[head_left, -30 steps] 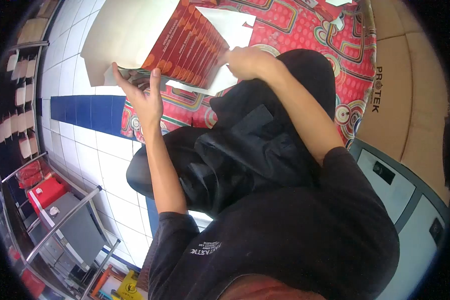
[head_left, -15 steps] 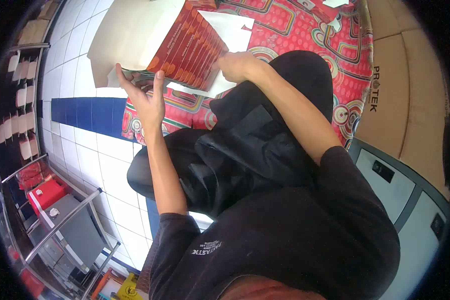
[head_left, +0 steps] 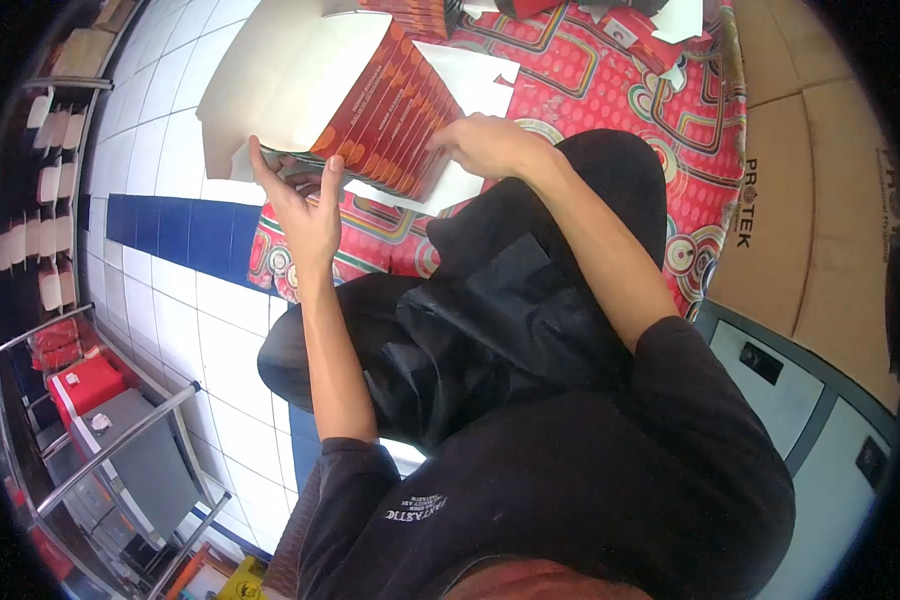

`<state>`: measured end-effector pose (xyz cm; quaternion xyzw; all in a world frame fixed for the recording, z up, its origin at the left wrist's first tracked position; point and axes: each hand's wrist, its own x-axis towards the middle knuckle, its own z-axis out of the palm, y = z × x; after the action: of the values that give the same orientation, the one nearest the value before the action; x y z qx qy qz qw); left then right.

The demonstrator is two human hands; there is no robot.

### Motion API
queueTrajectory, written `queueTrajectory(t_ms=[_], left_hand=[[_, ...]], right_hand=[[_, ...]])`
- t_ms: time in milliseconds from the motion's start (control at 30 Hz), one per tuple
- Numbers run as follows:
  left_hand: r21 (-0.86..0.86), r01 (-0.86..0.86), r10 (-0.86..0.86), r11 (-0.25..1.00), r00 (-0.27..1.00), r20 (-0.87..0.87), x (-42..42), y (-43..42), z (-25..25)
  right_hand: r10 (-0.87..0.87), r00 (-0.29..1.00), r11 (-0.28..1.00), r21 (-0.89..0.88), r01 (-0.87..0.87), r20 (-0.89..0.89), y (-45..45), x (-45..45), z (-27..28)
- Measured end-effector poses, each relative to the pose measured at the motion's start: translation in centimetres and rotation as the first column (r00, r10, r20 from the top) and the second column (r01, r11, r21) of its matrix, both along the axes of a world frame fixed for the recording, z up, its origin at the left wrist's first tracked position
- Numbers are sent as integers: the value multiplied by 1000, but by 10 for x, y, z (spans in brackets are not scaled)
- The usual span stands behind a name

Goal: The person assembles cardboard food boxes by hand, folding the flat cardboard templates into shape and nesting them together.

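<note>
A stack of nested red cartons (head_left: 390, 115) with white inner flaps stands tilted at the top centre. My left hand (head_left: 302, 205) grips the near left corner of the stack, thumb up on the outside and the other fingers partly hidden under the white flap. My right hand (head_left: 480, 145) is at the right side of the stack, its fingers bent against the layered red edges. Whether it pinches one carton there cannot be made out. A white sheet (head_left: 480, 78) lies under and behind the stack.
A red patterned cloth (head_left: 570, 70) lies beneath, with more red cartons (head_left: 410, 14) at the top and red and white pieces (head_left: 650, 38) at the upper right. Cardboard (head_left: 800, 200) and grey drawers (head_left: 770, 370) stand right. Metal racks (head_left: 120, 450) stand left on the tiled floor.
The stack and both hands appear lower and slightly further right in the view. More red cartons show behind the stack. My right hand's fingers have shifted along the layered edges.
</note>
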<state>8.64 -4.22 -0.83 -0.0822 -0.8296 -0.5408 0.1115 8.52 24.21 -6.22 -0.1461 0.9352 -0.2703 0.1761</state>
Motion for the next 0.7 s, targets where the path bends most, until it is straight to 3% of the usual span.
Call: queueTrajectory(t_ms=[267, 367, 533, 667, 700], left_hand=[[13, 14, -14, 1000, 1000, -18, -2, 0, -1], [0, -1, 1, 1000, 1000, -8, -2, -2, -2], [-2, 17, -17, 1000, 1000, -26, -4, -4, -5], [19, 3, -4, 1000, 1000, 29, -2, -2, -1], [27, 8, -8, 1000, 1000, 18, -1, -2, -1]], right_hand=[[-33, 991, 992, -123, 17, -127, 0, 3, 8], [-80, 997, 988, -133, 82, 21, 0, 3, 23], [-78, 990, 971, -232, 50, -113, 0, 4, 15], [-63, 991, 970, -240, 34, -115, 1, 2, 13], [-82, 974, 955, -297, 15, -212, 0, -1, 5]])
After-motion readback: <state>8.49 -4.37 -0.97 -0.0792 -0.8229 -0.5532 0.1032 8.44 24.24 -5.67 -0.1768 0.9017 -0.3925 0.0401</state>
